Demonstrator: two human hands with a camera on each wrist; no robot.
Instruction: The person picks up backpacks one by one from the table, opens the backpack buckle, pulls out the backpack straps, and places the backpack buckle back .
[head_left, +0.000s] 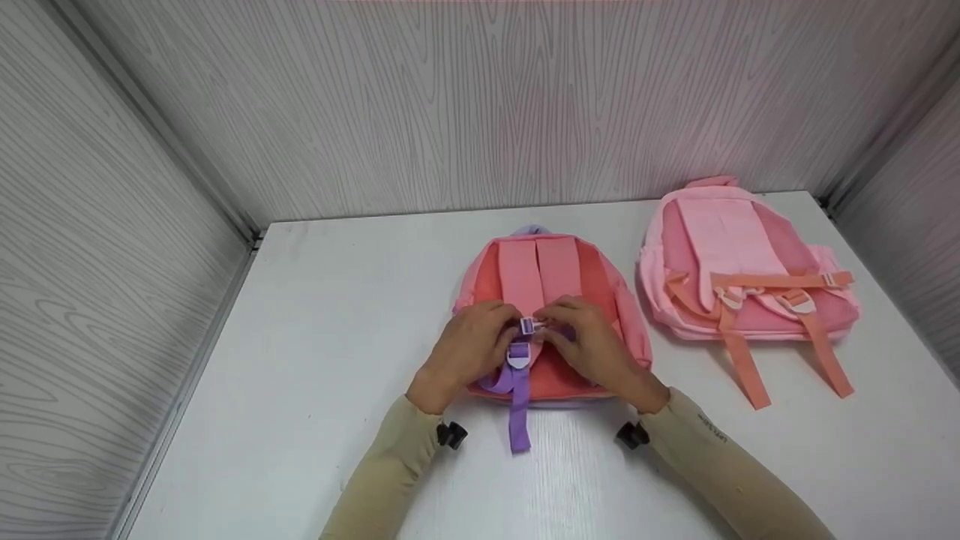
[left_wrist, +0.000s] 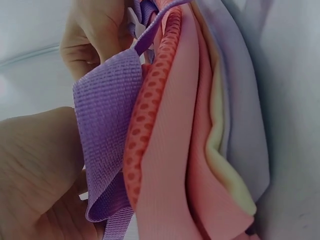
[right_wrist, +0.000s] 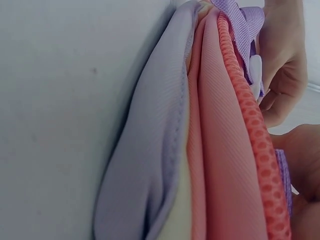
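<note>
A coral-pink backpack (head_left: 519,277) lies on the table with its shoulder straps facing up. Over its middle, a small pale buckle (head_left: 528,325) on purple webbing sits between the two hands. My left hand (head_left: 471,341) pinches the buckle's left side with thumb and fingers. From the other side, my right hand (head_left: 592,341) pinches its right end; the fingertips partly hide how the halves meet. Just below is a white strap adjuster (head_left: 518,355), with a loose purple strap tail (head_left: 519,420) hanging past the bag's lower edge. The left wrist view shows a purple webbing loop (left_wrist: 110,120) beside the left hand.
A lighter pink backpack (head_left: 739,247) lies at the right, with orange straps (head_left: 746,367) trailing toward the front. Both bags rest on a white table (head_left: 300,360). Wood-grain panels (head_left: 465,105) rise behind and at both sides.
</note>
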